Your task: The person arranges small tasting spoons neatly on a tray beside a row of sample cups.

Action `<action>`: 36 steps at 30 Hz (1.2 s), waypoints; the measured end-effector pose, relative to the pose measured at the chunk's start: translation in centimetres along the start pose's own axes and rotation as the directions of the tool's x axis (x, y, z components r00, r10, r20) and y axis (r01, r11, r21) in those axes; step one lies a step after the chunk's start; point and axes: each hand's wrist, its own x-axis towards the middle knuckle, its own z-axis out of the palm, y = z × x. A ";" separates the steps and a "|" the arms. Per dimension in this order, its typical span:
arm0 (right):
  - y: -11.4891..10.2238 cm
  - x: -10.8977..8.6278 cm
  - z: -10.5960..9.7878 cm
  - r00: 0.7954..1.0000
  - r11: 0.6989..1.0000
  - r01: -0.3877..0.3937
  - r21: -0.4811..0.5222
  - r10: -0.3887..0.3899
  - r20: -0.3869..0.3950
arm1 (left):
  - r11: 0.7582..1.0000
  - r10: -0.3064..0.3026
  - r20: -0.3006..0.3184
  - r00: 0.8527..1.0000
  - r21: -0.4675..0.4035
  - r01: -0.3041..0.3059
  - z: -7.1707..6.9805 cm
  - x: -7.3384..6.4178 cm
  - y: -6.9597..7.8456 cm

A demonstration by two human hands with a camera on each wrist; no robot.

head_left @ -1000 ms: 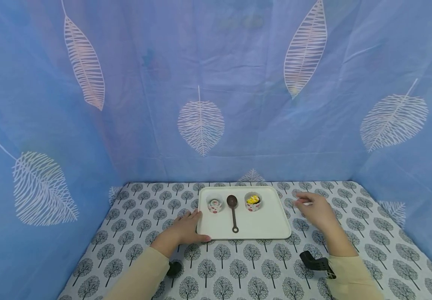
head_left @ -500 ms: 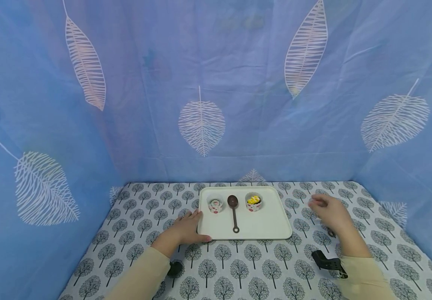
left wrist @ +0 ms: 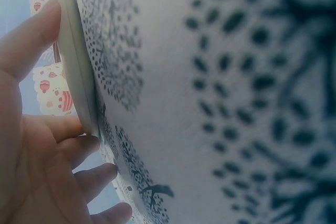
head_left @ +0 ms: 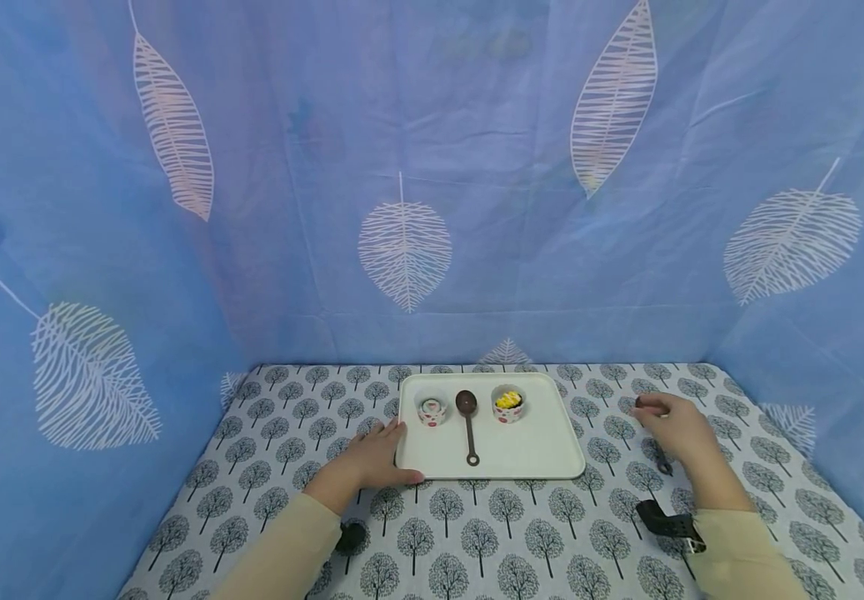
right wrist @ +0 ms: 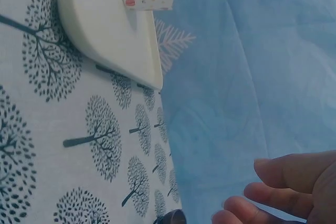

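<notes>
A white rectangular tray lies on the patterned cloth. My left hand rests spread at its left front corner, thumb and fingers touching the rim. On it stand a paper cup with a pale ring-shaped thing inside and a paper cup with yellow-and-white topping. Between them lies a brown spoon. To the tray's right hovers my right hand, fingers loosely bent; in the right wrist view nothing shows between them. A dark handle with a ringed end shows beside that hand, its other part hidden.
Cloth with tree prints covers the table. Blue leaf-patterned curtains rise at the back and both sides. Dark straps sit at both wrists. A dark round end shows at the bottom of the right wrist view.
My right hand has moved right, away from the tray, and the dark handle beside it has come into sight. My left hand, tray, cups and brown spoon stay put.
</notes>
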 end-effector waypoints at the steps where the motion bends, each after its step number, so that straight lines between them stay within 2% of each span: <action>1: 0.2 0.1 0.0 1.000 1.000 -0.004 0.001 0.004 0.003 | 1.000 0.000 0.000 1.000 -0.002 0.000 0.0 0.0 0.0; 22: 3.9 1.3 0.8 0.998 0.998 -0.063 -0.015 0.063 -0.016 | 1.000 -0.004 0.010 1.000 -0.002 0.004 -0.1 -0.2 0.2; 36: 5.8 1.9 1.3 0.993 0.994 -0.111 0.020 0.110 0.036 | 1.000 -0.009 0.006 1.000 0.000 0.009 -0.3 -0.3 0.3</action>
